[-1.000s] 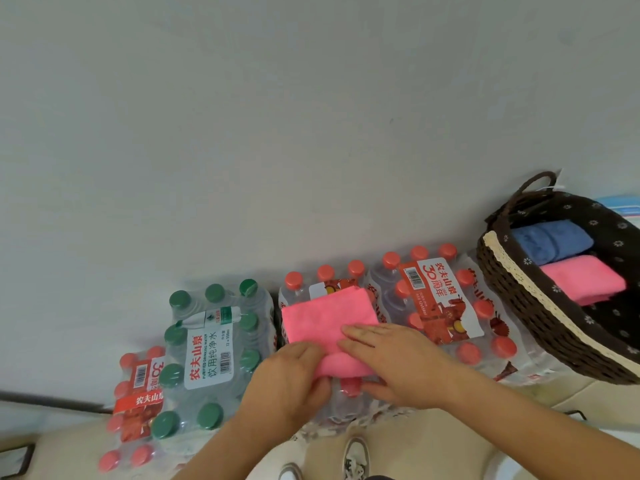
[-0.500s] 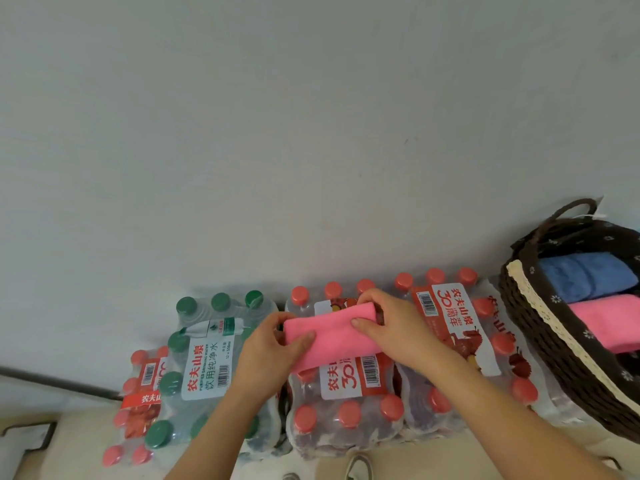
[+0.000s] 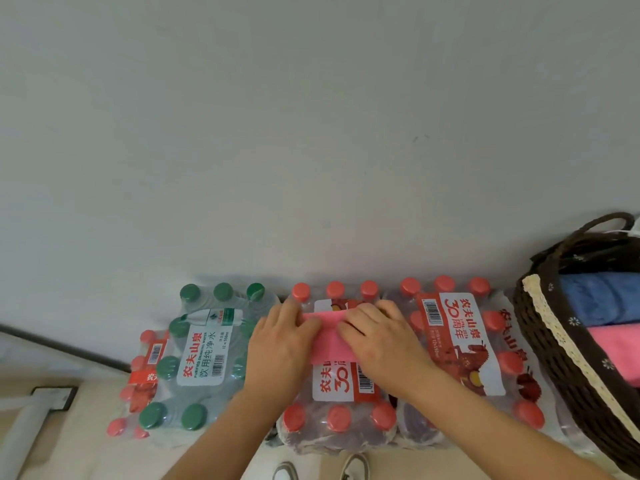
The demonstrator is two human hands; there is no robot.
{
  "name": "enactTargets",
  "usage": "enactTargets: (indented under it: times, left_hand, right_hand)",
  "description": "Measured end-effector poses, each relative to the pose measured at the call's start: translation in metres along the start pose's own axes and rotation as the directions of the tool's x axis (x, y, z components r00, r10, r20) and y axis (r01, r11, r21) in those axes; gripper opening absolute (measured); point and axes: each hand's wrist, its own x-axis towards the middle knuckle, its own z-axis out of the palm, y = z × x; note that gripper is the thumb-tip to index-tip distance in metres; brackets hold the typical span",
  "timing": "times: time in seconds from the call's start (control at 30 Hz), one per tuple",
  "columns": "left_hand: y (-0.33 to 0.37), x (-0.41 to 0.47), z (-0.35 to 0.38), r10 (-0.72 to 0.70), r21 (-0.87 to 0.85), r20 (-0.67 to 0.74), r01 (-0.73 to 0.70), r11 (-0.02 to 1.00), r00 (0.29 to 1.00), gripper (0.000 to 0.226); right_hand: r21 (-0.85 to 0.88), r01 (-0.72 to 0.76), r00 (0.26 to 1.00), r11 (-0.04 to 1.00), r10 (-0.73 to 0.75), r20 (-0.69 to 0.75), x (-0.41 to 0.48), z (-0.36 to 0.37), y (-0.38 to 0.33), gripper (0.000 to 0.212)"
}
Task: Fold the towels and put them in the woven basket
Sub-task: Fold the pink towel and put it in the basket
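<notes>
A small folded pink towel (image 3: 330, 342) lies on top of a shrink-wrapped pack of red-capped water bottles (image 3: 341, 386). My left hand (image 3: 280, 344) lies flat over its left end, and my right hand (image 3: 377, 339) presses down on its right end, fingers reaching to the far edge. Only a narrow pink strip shows between the hands. The dark woven basket (image 3: 554, 362) with a lace-trimmed liner stands at the right. Inside it a folded blue towel (image 3: 595, 299) lies beside a folded pink towel (image 3: 620, 351).
A second red-capped pack (image 3: 460, 344) sits between the towel and the basket. A green-capped pack (image 3: 204, 348) stands on the left, with a lower red-capped pack (image 3: 138, 379) beyond it. A grey wall rises right behind them. My shoes (image 3: 322, 469) show on the floor below.
Both hands folded the pink towel over into a narrower strip and went from pinching its ends to lying flat on it. The view shifted down and left, so the basket sits further right.
</notes>
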Motion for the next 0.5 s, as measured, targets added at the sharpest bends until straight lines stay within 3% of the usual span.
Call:
enactTargets:
  times: [0.13,0.27,0.5]
  left_hand:
    - [-0.011,-0.009,-0.006,0.154,0.013,0.142,-0.157,0.987,0.978,0.028]
    - [-0.016,-0.013,-0.014,0.223,0.032,0.207,-0.234,0.972,0.953,0.044]
    - [-0.015,0.018,-0.008,0.17,0.041,0.205,-0.182,0.982,0.964,0.023]
  right_hand:
    - [0.028,-0.002,0.987,1.0,-0.003,0.161,-0.009,-0.013,0.006,0.038]
    - [-0.003,-0.017,0.979,1.0,0.018,0.202,-0.004,-0.015,0.001,0.04]
    - [-0.014,-0.268,0.934,0.963,0.264,0.241,0.016,-0.016,-0.012,0.049]
